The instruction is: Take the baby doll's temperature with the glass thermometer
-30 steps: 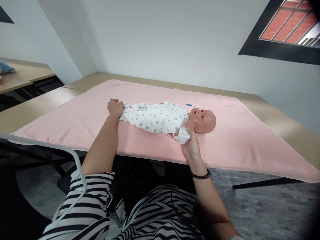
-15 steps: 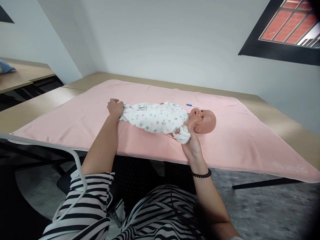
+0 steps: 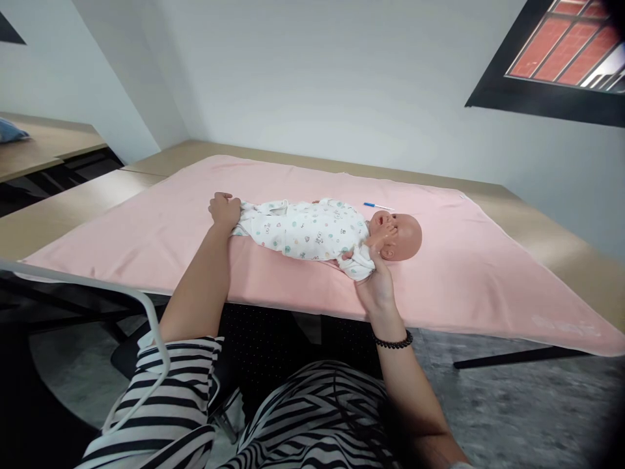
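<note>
A baby doll [image 3: 407,238] lies on its back on a pink cloth [image 3: 463,286], its head to the right. It wears a white outfit [image 3: 312,231] with small coloured prints. At the foot end, my left hand [image 3: 225,212] is closed on the legs of the outfit; the doll's feet are hidden. My right hand [image 3: 378,286], palm up, grips the doll's near arm by the bunched white sleeve cuff [image 3: 359,264], thumb on top. The doll's small hand [image 3: 385,233] rests over its cheek, close to the open mouth.
Beyond the doll's head lies a thin blue-and-white stick [image 3: 371,205], like a pen or swab. The cloth covers most of a wooden table [image 3: 527,208] against a white wall. A white curved bar [image 3: 151,312] crosses near my left arm. Another table [image 3: 63,140] stands left.
The doll's near hand has shifted slightly across its face, and my right thumb has moved a little over the cuff. My left hand stays at the legs.
</note>
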Demonstrator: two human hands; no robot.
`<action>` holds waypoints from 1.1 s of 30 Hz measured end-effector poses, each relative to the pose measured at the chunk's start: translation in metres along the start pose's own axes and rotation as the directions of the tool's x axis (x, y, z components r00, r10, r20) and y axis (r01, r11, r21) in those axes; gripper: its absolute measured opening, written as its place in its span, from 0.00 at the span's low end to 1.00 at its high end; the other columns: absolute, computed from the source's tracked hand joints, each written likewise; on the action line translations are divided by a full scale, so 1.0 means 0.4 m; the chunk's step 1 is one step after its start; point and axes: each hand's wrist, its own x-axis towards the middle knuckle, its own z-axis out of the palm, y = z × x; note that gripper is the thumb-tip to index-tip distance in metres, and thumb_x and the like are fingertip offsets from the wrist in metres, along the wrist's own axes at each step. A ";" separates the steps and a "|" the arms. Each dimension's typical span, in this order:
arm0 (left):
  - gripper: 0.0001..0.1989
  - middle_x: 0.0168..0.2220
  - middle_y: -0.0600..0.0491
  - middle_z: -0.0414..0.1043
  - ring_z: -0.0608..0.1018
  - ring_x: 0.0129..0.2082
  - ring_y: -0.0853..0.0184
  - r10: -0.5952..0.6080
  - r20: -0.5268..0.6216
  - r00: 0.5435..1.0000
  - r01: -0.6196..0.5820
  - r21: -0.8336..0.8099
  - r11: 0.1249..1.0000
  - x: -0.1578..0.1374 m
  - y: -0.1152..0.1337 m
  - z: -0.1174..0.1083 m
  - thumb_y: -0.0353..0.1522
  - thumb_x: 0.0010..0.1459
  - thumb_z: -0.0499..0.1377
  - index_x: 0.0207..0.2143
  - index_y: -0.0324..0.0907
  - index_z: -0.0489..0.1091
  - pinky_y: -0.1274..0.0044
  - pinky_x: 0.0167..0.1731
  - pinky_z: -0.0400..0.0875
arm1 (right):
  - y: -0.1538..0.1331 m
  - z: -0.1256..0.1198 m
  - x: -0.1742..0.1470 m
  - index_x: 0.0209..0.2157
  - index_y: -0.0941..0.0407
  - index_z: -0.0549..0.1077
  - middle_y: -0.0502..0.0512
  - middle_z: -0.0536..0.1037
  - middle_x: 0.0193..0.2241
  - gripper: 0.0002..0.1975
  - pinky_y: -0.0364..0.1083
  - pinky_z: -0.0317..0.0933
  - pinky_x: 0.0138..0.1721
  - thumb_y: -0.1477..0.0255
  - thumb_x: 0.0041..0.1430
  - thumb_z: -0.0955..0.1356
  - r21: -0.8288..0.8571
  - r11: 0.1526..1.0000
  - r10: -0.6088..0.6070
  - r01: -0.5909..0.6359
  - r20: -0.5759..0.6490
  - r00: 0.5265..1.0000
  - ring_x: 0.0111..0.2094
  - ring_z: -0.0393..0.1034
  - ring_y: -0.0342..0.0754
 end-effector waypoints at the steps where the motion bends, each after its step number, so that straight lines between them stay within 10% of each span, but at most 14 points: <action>1: 0.11 0.52 0.40 0.69 0.69 0.60 0.47 0.000 0.000 1.000 0.000 -0.001 1.000 0.000 0.000 0.000 0.29 0.55 0.59 0.41 0.43 0.66 0.56 0.62 0.62 | 0.000 0.000 -0.001 0.51 0.50 0.76 0.49 0.81 0.40 0.13 0.54 0.71 0.50 0.67 0.65 0.69 -0.004 1.000 -0.004 0.004 -0.009 1.000 0.35 0.76 0.45; 24: 0.12 0.51 0.41 0.70 0.69 0.59 0.44 -0.012 -0.006 1.000 0.012 -0.008 1.000 -0.005 0.005 -0.005 0.30 0.53 0.60 0.41 0.44 0.66 0.55 0.61 0.63 | 0.046 -0.013 -0.022 0.49 0.56 0.76 0.55 0.80 0.49 0.20 0.56 0.66 0.58 0.60 0.59 0.72 -0.216 0.951 -0.261 0.220 -0.189 0.946 0.52 0.75 0.51; 33: 0.11 0.53 0.40 0.68 0.68 0.60 0.44 -0.002 0.007 1.000 0.002 0.000 1.000 -0.007 0.003 -0.005 0.30 0.55 0.59 0.42 0.43 0.66 0.56 0.62 0.61 | 0.048 -0.029 -0.002 0.44 0.56 0.76 0.53 0.82 0.39 0.18 0.55 0.71 0.51 0.59 0.62 0.66 -0.136 0.986 -0.140 0.100 -0.331 0.933 0.43 0.77 0.50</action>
